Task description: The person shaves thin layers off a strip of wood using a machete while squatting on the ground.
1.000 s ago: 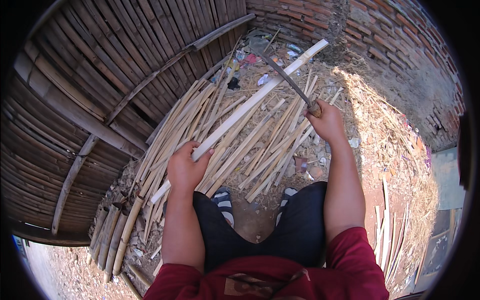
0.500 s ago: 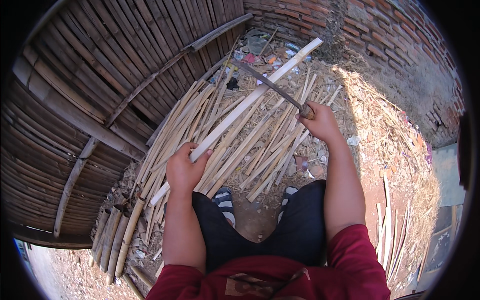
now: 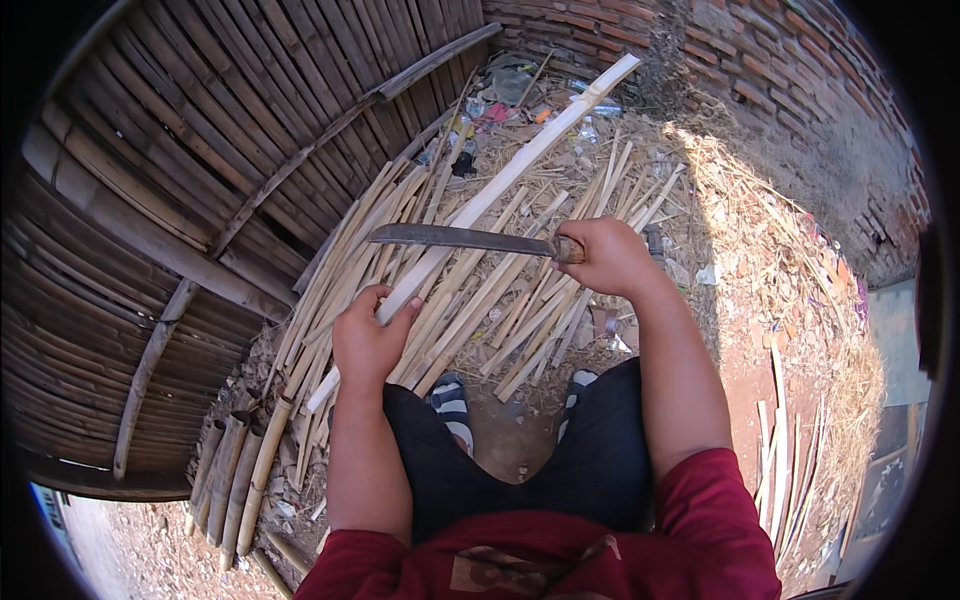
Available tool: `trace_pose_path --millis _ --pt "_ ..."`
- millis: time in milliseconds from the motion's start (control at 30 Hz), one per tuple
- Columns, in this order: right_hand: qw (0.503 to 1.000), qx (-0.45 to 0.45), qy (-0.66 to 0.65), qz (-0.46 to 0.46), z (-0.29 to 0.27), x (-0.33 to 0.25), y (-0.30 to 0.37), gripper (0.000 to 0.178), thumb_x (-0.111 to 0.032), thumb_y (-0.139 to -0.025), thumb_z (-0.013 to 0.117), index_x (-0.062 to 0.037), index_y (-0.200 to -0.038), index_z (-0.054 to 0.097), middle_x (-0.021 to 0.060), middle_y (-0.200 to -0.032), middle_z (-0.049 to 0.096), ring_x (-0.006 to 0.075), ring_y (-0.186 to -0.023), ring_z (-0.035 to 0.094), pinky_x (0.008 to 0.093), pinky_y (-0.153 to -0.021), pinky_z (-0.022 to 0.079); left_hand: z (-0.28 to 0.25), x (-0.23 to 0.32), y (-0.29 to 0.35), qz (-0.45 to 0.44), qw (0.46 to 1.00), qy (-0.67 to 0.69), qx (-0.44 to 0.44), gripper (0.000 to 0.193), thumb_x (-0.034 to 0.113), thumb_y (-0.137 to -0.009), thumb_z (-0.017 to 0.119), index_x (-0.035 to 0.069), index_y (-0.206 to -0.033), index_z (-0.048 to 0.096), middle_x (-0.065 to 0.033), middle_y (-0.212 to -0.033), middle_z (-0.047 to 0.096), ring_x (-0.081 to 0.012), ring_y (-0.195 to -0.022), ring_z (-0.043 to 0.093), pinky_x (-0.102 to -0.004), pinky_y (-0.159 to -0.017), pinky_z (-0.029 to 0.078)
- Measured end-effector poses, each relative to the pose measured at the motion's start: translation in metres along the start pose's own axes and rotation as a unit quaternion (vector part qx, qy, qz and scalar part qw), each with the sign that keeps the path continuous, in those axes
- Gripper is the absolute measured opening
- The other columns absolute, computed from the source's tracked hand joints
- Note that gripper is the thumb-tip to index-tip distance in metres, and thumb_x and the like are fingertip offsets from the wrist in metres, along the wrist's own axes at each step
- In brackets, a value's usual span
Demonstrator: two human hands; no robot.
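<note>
A long pale strip of split bamboo (image 3: 505,181) runs slantwise from beside my left forearm up toward the brick wall. My left hand (image 3: 372,335) is closed around its lower part, thumb on the near side. In my right hand (image 3: 605,258) is the wooden handle of a machete (image 3: 470,240), a long dark blade pointing left. The blade lies across the strip a little above my left hand; whether it touches the strip I cannot tell. Under both hands, a spread of split bamboo strips (image 3: 480,300) covers the ground.
A slatted bamboo wall (image 3: 160,180) rises on the left, with cut bamboo poles (image 3: 235,480) at its foot. Behind stands a brick wall (image 3: 780,60). Scraps of litter (image 3: 500,110) and dry straw (image 3: 760,210) lie around. More strips (image 3: 785,460) are at the right.
My right hand has drawn the machete nearer along the strip, and its blade has swung from slanting to almost level. The strip's far end has risen slightly; my left hand has barely moved.
</note>
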State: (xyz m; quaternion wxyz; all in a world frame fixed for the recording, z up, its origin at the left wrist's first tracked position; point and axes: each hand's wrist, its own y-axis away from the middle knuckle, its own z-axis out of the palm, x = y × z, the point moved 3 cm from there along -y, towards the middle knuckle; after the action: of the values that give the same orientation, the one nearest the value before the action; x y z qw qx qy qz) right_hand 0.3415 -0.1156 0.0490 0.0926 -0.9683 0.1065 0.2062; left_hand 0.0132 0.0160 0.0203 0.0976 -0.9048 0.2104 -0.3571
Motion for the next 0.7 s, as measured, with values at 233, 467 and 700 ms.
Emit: trace_pose_path --millis 233,467,700 --pt "0.987 0.095 -0.088 0.095 -0.015 0.049 0.009 0.035 -0.033 -0.088 0.084 -0.0062 -0.109 0.075 0.0196 -0.094 0.076 0.0411 -0.092 0.073 0.0479 -0.082 0.056 -0.004 0.008 -0.001 0.012 1.0 -0.011 0.018 0.046 0.044 -0.082 0.091 0.008 -0.107 0.08 -0.0167 -0.076 0.074 -0.0349 -0.071 0.075 -0.043 -0.067 0.058" --pt "0.981 0.1 -0.079 0.145 -0.019 0.057 0.008 0.039 -0.035 -0.089 0.085 -0.0037 -0.11 0.074 0.0215 -0.097 0.075 0.0417 -0.095 0.073 0.0482 -0.083 0.056 0.001 0.001 -0.002 0.036 0.999 -0.026 0.008 0.044 0.039 -0.083 0.092 0.004 -0.108 0.079 -0.0141 -0.073 0.074 -0.027 -0.065 0.073 -0.0379 -0.065 0.055" --pt "0.998 -0.001 -0.051 0.029 0.001 0.023 -0.002 0.041 -0.031 -0.087 0.086 -0.0056 -0.116 0.076 0.0228 -0.101 0.076 0.0433 -0.098 0.072 0.048 -0.088 0.056 -0.001 0.002 -0.001 0.007 0.999 -0.04 -0.002 0.043 0.038 -0.083 0.092 0.005 -0.108 0.079 -0.0146 -0.075 0.074 -0.0286 -0.069 0.074 -0.0391 -0.067 0.056"
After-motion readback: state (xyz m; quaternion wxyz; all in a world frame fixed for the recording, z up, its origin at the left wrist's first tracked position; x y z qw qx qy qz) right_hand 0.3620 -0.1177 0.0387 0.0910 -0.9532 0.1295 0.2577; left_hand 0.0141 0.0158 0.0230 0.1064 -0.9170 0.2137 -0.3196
